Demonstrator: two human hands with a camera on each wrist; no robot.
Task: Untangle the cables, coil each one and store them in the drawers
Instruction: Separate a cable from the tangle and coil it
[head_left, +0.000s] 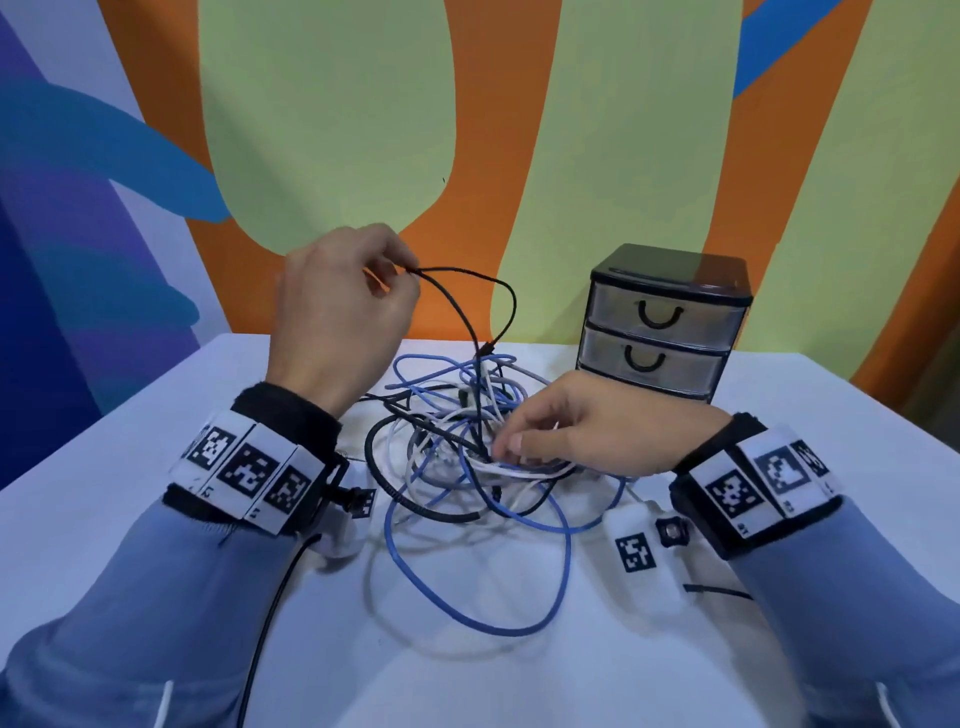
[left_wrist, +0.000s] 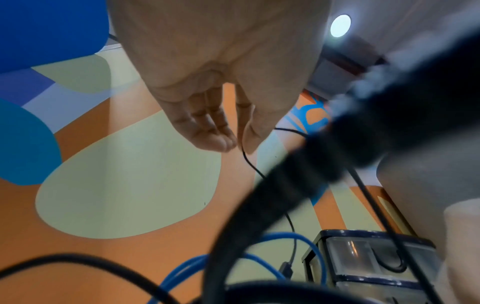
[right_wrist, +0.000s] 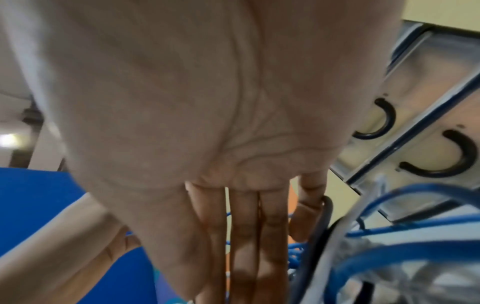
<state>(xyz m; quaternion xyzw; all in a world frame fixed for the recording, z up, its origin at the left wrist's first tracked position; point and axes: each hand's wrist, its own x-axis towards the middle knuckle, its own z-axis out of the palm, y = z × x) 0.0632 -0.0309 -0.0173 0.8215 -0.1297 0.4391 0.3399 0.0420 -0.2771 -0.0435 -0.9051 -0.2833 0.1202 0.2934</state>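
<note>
Orange, green and blue wall shapes rise behind a white desk (head_left: 779, 441) where a tangle of blue, white and black cables (head_left: 467, 457) lies just left of a small black drawer unit (head_left: 665, 322), both drawers closed. Above the tangle, the left hand (head_left: 343, 306) pinches a thin black cable (head_left: 467, 280) between fingertips, lifting its loop. Right hand (head_left: 587, 426) rests on the tangle's near side, fingers curled around white strands.
</note>
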